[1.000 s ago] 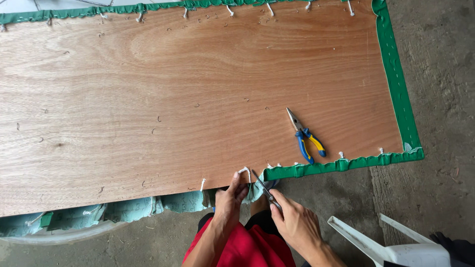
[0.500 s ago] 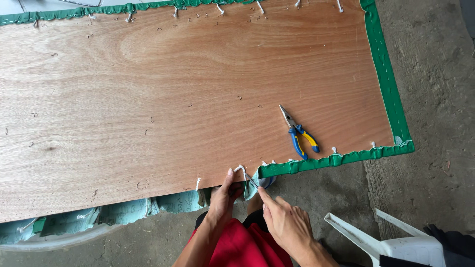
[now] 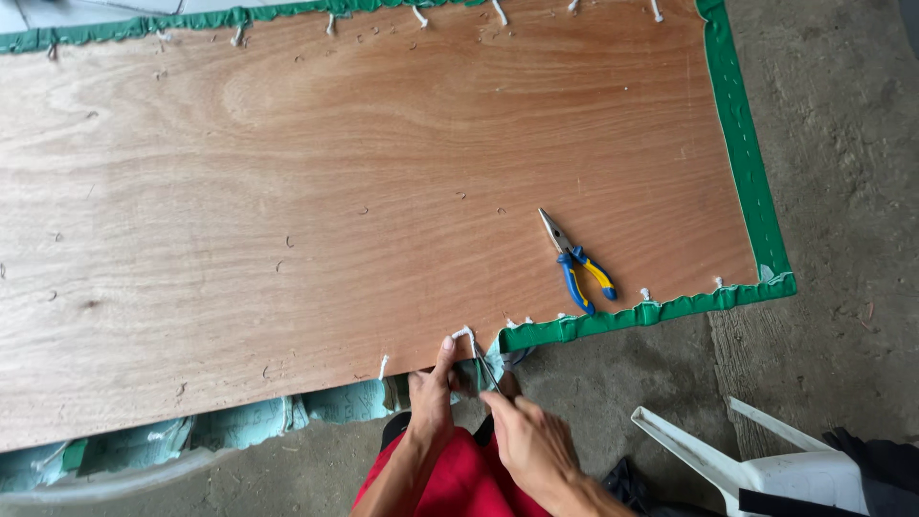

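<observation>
Closest to the camera, both hands are bunched up at the near edge of the plywood board (image 3: 383, 191), right where the stapled green fabric edging (image 3: 651, 311) stops. The left hand (image 3: 431, 397) has thumb and fingertips pinched on the loose end of the fabric, pulling it up over the board edge next to a white cord loop (image 3: 463, 333). The right hand (image 3: 531, 445) has its fingers closed around a thin metal tool (image 3: 486, 369), pointed in at that same spot; can't tell exactly what tool it is. The fabric looks soft and floppy to me, so I'd say it only behaves if you grab it right at the free end, close to the edge, and keep it taut. The board looks stiff and heavy, not going anywhere. To the left, pale teal padding (image 3: 239, 421) hangs out from under the board where there's no edging yet. Further out on the wood lie blue and yellow long-nose pliers (image 3: 577, 263), well apart from the hands. A white plastic chair (image 3: 766, 464) sits off to the right on the concrete floor (image 3: 842, 191).
</observation>
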